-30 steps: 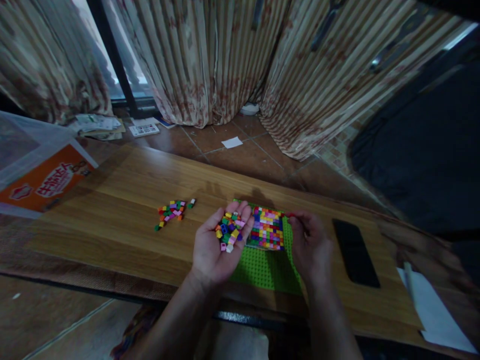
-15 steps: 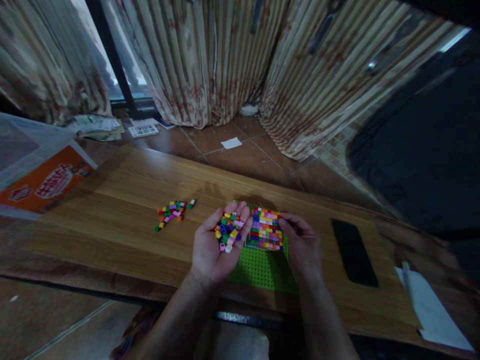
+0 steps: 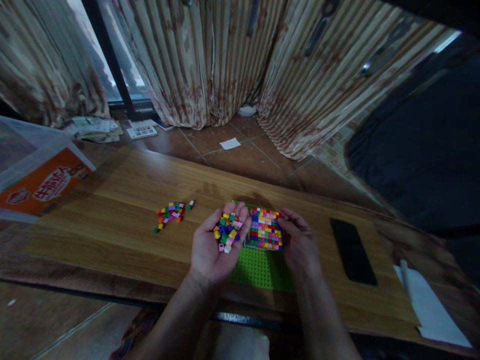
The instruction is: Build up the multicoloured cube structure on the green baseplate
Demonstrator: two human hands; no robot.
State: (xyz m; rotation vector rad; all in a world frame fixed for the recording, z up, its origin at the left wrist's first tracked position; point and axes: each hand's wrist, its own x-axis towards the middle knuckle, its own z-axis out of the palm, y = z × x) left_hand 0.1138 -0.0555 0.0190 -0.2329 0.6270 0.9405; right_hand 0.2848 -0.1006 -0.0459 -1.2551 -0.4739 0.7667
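My left hand lies palm up over the left side of a green baseplate, cupping a heap of small coloured bricks. On the far half of the plate sits a dense block of multicoloured bricks. My right hand rests at the right edge of that block, fingers curled with the tips pinched against its upper right corner; what they grip is too small to make out. A loose pile of coloured bricks lies on the wooden table to the left.
A black phone lies flat right of the plate. White paper with a pen is at the table's right end. An orange and white box stands at the far left. Curtains and tiled floor lie beyond the table.
My right hand has shifted left, from the plate's right rim onto the brick block's upper right corner. The left hand with its bricks has barely moved.
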